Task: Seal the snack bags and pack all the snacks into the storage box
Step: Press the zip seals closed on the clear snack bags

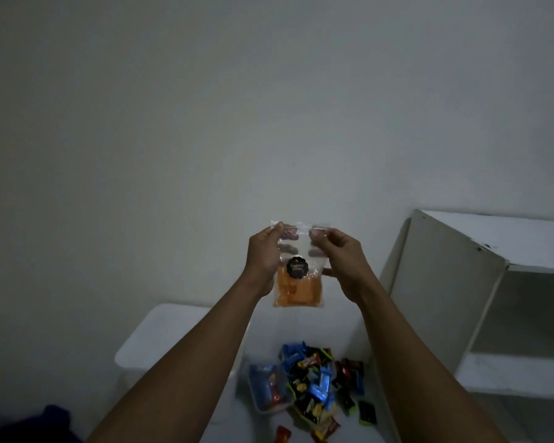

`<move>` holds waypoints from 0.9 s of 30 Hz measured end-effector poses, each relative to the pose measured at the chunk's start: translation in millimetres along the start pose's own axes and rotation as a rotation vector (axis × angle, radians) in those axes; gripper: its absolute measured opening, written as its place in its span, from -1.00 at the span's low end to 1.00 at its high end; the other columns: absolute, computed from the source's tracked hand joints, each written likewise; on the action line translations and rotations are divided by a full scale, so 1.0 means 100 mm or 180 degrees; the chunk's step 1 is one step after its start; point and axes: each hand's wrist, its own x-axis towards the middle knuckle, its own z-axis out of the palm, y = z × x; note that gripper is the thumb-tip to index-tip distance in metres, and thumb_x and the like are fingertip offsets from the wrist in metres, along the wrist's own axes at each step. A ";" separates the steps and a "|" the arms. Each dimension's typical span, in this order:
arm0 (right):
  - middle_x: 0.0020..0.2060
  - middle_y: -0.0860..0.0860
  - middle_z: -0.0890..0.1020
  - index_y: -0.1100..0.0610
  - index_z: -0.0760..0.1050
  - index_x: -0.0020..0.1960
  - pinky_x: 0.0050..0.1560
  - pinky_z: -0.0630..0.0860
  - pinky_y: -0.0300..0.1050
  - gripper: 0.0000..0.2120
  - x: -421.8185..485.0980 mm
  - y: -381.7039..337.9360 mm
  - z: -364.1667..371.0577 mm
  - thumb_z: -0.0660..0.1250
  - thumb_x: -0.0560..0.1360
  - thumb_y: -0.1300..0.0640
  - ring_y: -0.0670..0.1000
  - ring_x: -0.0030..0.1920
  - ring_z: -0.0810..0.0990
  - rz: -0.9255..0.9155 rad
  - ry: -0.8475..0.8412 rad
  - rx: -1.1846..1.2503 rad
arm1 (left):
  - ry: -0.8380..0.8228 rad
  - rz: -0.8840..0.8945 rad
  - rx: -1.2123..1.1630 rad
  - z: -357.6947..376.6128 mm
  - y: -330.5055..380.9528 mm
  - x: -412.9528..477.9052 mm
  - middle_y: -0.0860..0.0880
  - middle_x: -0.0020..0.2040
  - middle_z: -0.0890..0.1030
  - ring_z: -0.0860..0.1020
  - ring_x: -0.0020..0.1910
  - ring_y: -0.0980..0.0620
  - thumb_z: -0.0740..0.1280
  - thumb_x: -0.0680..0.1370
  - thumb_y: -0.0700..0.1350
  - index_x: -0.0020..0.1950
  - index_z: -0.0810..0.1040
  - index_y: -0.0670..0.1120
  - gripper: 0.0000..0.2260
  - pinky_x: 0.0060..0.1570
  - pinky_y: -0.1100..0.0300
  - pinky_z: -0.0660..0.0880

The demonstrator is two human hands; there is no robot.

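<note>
I hold a clear zip snack bag (298, 284) up in front of the wall, orange snack in its lower half and a round black label in the middle. My left hand (264, 251) pinches the bag's top left corner. My right hand (339, 254) pinches the top strip to the right of centre. Below, on the white table (173, 327), lies a pile of small snack packets (317, 382) in blue, black and red wrappers. A clear plastic storage box (267, 388) with a few packets inside sits at the pile's left side.
A white shelf unit (480, 282) with open compartments stands to the right of the table. A plain white wall fills the upper view. Something dark blue (50, 423) lies at the bottom left corner. A few loose packets (323, 431) lie near the table's front.
</note>
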 end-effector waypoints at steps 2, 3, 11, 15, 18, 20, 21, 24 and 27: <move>0.02 -0.05 0.71 -0.07 0.62 0.12 0.09 0.60 0.20 -0.50 -0.09 0.27 -0.15 0.54 0.26 -0.25 0.04 0.08 0.66 0.0438 -0.0423 -0.0397 | 0.0043 -0.0140 -0.0084 0.06 -0.23 -0.03 -0.02 -0.14 0.63 0.57 -0.25 0.02 0.16 0.67 -0.04 0.02 0.64 -0.12 -0.71 -0.23 0.17 0.49; 0.02 -0.03 0.71 -0.08 0.61 0.11 0.08 0.61 0.20 -0.53 -0.14 0.43 -0.22 0.56 0.27 -0.22 0.06 0.08 0.66 0.0609 -0.0544 -0.0540 | 0.0060 -0.0216 -0.0149 0.09 -0.34 -0.05 -0.02 -0.15 0.62 0.57 -0.24 0.02 0.16 0.67 -0.02 0.03 0.63 -0.11 -0.71 -0.23 0.17 0.49; -0.02 0.11 0.68 0.12 0.53 0.12 -0.25 0.64 -0.01 -0.63 -0.47 1.63 -0.69 0.57 0.38 0.12 0.12 -0.12 0.71 0.1384 0.0243 -0.0208 | 0.0401 -0.0917 0.0572 0.39 -1.50 -0.23 -0.07 0.01 0.60 0.57 -0.20 -0.01 0.31 0.59 0.08 0.14 0.48 -0.01 -0.78 -0.19 0.06 0.51; -0.11 0.08 0.60 0.08 0.40 -0.02 -0.23 0.58 0.01 -0.59 -0.80 2.23 -0.93 0.60 0.34 0.12 0.07 -0.17 0.63 0.1814 0.0732 -0.0127 | 0.0114 -0.1561 0.1280 0.31 -2.41 -0.73 -0.13 -0.01 0.58 0.61 -0.10 -0.10 0.37 0.55 -0.17 -0.01 0.42 0.02 -0.85 -0.12 -0.14 0.63; -0.08 0.10 0.58 0.14 0.36 0.03 -0.39 0.46 -0.18 -0.58 -1.15 2.66 -1.06 0.57 0.37 0.14 0.02 -0.18 0.58 0.2228 0.0757 -0.0251 | -0.0230 -0.1996 0.1266 0.37 -2.77 -1.21 -0.09 -0.05 0.57 0.58 -0.13 -0.02 0.35 0.56 -0.25 0.05 0.48 -0.09 -0.88 -0.27 0.11 0.59; -0.08 0.09 0.58 0.14 0.38 0.07 -0.41 0.44 -0.20 -0.60 -1.38 2.94 -1.14 0.55 0.40 0.11 0.00 -0.21 0.58 0.2590 0.0661 -0.0404 | -0.0404 -0.2190 0.1245 0.41 -3.02 -1.47 -0.04 -0.09 0.55 0.55 -0.18 0.04 0.32 0.55 -0.33 0.13 0.47 -0.16 -0.81 -0.30 0.24 0.53; -0.08 0.09 0.60 0.12 0.41 0.06 -0.40 0.44 -0.19 -0.63 -1.49 3.08 -1.18 0.53 0.40 0.08 0.01 -0.23 0.58 0.2770 0.0654 -0.0475 | -0.0483 -0.2218 0.1375 0.41 -3.13 -1.60 -0.05 -0.10 0.53 0.53 -0.19 0.04 0.32 0.54 -0.37 0.17 0.47 -0.19 -0.77 -0.34 0.32 0.49; -0.12 0.11 0.63 0.12 0.52 -0.05 -0.35 0.43 -0.18 -0.76 -1.81 3.41 -1.29 0.49 0.42 0.01 0.04 -0.24 0.58 0.3174 0.0544 -0.0865 | -0.0787 -0.2289 0.1866 0.37 -3.49 -1.92 -0.09 0.04 0.49 0.49 0.01 -0.04 0.35 0.46 -0.45 0.29 0.44 -0.24 -0.59 -0.31 0.50 0.43; -0.29 0.14 0.61 0.27 0.61 -0.11 -0.37 0.39 -0.19 -0.72 -2.05 3.60 -1.39 0.44 0.45 0.03 0.05 -0.32 0.56 0.3419 0.0237 -0.1190 | -0.1260 -0.2375 0.2467 0.36 -3.67 -2.12 -0.08 0.16 0.50 0.48 0.10 0.00 0.37 0.50 -0.33 0.36 0.41 -0.13 -0.55 -0.10 0.50 0.48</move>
